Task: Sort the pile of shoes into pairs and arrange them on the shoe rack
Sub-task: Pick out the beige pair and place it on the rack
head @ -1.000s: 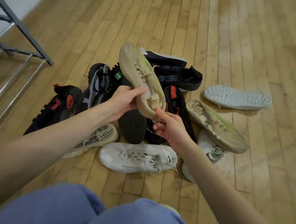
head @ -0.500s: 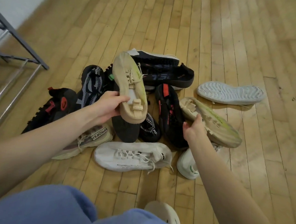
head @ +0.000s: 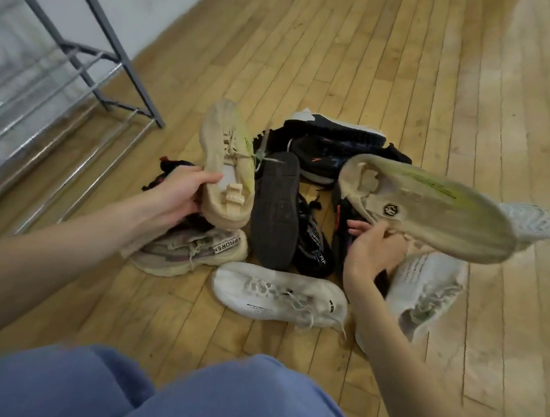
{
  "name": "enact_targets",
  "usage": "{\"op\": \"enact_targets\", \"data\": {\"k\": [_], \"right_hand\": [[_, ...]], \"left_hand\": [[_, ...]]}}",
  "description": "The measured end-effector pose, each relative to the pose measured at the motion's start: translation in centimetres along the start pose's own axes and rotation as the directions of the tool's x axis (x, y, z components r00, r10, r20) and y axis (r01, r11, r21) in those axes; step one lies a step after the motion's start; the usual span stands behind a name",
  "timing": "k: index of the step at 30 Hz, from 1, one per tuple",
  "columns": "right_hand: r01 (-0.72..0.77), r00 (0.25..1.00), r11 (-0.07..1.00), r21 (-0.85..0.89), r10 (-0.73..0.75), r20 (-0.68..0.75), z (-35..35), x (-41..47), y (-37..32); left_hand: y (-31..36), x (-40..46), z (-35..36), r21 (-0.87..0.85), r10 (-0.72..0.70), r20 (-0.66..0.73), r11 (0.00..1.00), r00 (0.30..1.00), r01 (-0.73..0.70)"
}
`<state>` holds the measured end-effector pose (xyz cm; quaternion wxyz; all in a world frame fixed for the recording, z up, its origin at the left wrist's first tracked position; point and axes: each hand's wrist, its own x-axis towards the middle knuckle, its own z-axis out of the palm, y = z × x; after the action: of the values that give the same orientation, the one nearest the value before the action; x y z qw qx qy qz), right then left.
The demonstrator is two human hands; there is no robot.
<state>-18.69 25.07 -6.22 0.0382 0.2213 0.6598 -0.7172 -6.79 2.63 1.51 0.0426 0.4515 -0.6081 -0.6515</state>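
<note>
A pile of shoes lies on the wooden floor in front of my knees. My left hand (head: 179, 196) grips a beige sneaker with a green stripe (head: 228, 163) by its heel side, held above the pile. My right hand (head: 372, 249) grips the matching beige sneaker (head: 428, 211) near its collar and holds it lifted, toe pointing right. Under them lie a dark upturned sole (head: 275, 208), black sneakers (head: 335, 147), a white sneaker (head: 278, 294), a second white one (head: 423, 288) and a beige-grey sneaker (head: 193, 251). The metal shoe rack (head: 83, 64) stands at the upper left.
A white wall runs behind the rack at the top left. Bare wooden floor spreads to the right and beyond the pile. My blue-trousered knees (head: 159, 391) fill the bottom edge. Another pale shoe (head: 533, 221) peeks out behind the lifted sneaker.
My right hand has picked the second beige sneaker up off the pile and raised it. The left hand keeps its beige sneaker. The view has swung left, showing more of the rack.
</note>
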Motion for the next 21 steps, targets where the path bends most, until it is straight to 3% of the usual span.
{"op": "enact_targets", "data": {"k": [5, 12, 17, 21], "right_hand": [[0.102, 0.954, 0.993, -0.06, -0.08, 0.288, 4.0, -5.1, -1.2], [0.348, 0.834, 0.902, -0.255, -0.173, 0.525, 6.8, -9.1, 1.8], [0.497, 0.624, 0.819, -0.287, -0.107, 0.774, 9.0, -12.1, 3.3], [0.59, 0.48, 0.737, -0.329, 0.008, 0.877, 11.0, -15.5, 5.4]], "left_hand": [[-0.3, -2.3, -5.1, -0.018, 0.042, -0.023, 0.999, 0.999, -0.042], [-3.6, -4.4, -12.2, -0.151, 0.056, -0.248, 0.984, 0.967, -0.096], [-7.8, -4.9, -17.4, -0.233, -0.042, -0.367, 0.971, 0.929, -0.049], [-11.4, -5.0, -21.0, -0.381, -0.162, -0.39, 0.924, 0.906, 0.001]]}}
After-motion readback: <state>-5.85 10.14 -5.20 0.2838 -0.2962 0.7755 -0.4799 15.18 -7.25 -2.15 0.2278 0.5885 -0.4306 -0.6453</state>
